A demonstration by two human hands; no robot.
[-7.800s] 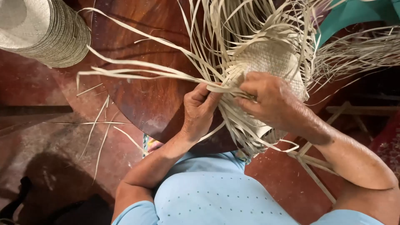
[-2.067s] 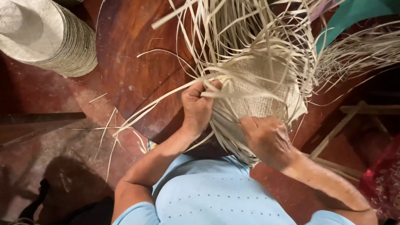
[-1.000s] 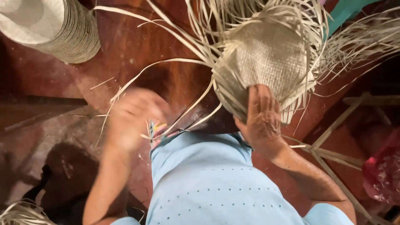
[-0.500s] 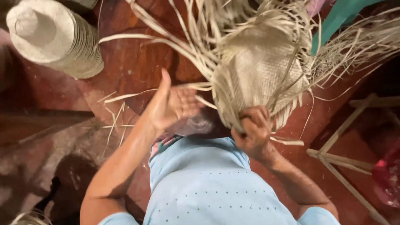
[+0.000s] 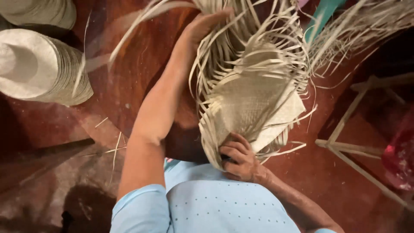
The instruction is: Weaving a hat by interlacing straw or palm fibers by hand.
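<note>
While the right hand (image 5: 241, 159) pinches the woven straw piece's (image 5: 254, 108) near edge, the left hand (image 5: 207, 26) grips its far strands.

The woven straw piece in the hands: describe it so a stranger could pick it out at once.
Start at the dark red-brown round table in the middle. The woven piece lies at its right edge, gripped at its near rim by the right hand, with the left hand in its loose strands. Unlike the finished hats stacked at left, it is a flat mat with long unwoven strips fanning out.
</note>
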